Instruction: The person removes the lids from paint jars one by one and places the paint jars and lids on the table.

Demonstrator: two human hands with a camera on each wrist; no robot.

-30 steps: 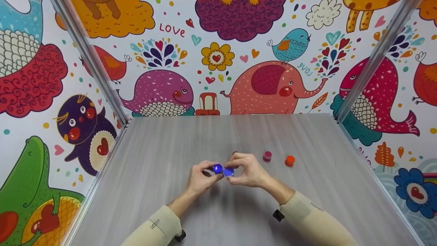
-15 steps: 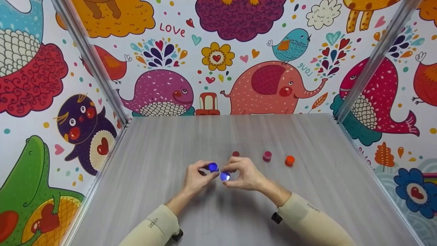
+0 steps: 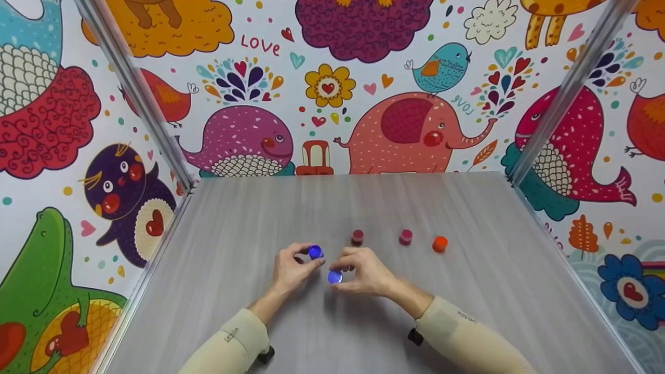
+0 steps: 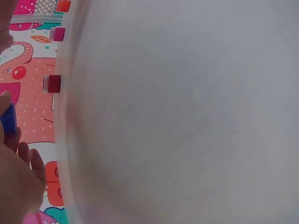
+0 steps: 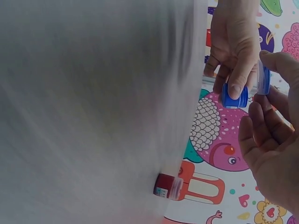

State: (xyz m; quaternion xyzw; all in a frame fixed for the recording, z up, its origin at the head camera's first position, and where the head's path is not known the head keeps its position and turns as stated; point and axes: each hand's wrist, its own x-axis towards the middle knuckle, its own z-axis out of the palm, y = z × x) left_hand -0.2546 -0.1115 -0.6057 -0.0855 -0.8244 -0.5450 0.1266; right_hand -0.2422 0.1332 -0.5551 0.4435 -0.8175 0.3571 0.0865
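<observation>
So, LH [image 3: 292, 268] grips blue pot [image 3: 315, 252]; wall [image 3: 324, 117]: "LOVE" [image 3: 260, 45].

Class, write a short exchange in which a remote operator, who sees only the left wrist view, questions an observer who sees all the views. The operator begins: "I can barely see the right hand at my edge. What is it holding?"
Observer: The head view shows the right hand pinching a round lid.

Operator: Is that touching the blue pot?

Observer: No, there is a gap between the lid and the blue pot, which the left hand holds.

Operator: The red pot's side looks plain to me. Any markings?

Observer: Yes, in the right wrist view the red pot has a pale label on its side, though too small to read.
</observation>
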